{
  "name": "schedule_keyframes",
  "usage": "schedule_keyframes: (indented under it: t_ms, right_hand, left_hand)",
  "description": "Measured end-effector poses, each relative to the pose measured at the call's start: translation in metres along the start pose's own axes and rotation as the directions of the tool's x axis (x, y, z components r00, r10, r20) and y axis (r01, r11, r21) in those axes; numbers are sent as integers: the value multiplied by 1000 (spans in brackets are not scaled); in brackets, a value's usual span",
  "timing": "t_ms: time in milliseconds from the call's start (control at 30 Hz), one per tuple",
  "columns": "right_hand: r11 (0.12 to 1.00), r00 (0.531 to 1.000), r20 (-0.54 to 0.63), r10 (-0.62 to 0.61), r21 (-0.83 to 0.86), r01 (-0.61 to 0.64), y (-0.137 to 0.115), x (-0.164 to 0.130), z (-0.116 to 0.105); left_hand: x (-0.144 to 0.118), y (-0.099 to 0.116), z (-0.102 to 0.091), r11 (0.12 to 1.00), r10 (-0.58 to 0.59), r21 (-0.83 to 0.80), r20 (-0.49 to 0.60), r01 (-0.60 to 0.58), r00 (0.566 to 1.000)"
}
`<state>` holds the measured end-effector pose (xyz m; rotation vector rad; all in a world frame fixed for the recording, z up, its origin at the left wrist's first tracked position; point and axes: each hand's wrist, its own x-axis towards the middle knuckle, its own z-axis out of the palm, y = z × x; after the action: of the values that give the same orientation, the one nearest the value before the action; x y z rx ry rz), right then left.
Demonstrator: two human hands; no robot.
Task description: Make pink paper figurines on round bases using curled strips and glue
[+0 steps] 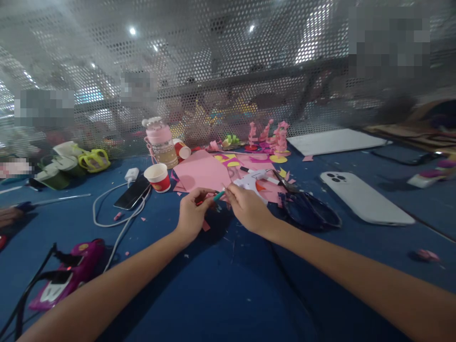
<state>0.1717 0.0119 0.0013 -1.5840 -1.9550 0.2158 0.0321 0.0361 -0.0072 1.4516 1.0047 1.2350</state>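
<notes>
My left hand (193, 211) is closed in a pinch on a small teal stick-like piece (218, 195), whose exact kind I cannot make out. Close beside its tip, my right hand (247, 205) has its fingers pressed together; whatever they hold is too small to name. Just beyond the hands lie pink paper sheets (203, 171). A white glue gun (251, 183) rests on the papers behind my right hand. Right of that hand is a dark blue pouch-like case (309, 211). Small paper scraps are scattered under and around both hands.
A paper cup (157, 178), a pink-lidded bottle (160, 142) and a black phone (131, 192) with a white cable stand left. Pink paper figures (280, 137) stand at the back before a perforated metal screen (213, 71). A white phone (365, 197) lies right, a purple device (71, 270) front left.
</notes>
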Motion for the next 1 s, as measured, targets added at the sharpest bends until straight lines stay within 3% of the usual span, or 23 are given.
schedule_keyframes:
  t_ms: [367, 533, 800, 1000]
  right_hand:
    - [1000, 999, 47, -27, -15, 27, -1, -1, 1]
    - [998, 998, 28, -55, -34, 56, 1, -2, 3]
    - [1000, 999, 42, -11, -6, 11, 2, -1, 2]
    - [999, 998, 69, -14, -39, 16, 1, 0, 0]
  left_hand:
    - [-1, 2, 0, 999, 15, 41, -43, -13, 999]
    - [-1, 2, 0, 1000, -28, 7, -24, 28, 999]
    - [2, 4, 3, 962, -210, -175, 14, 209, 978]
    - [2, 5, 3, 961, -214, -178, 6, 212, 977]
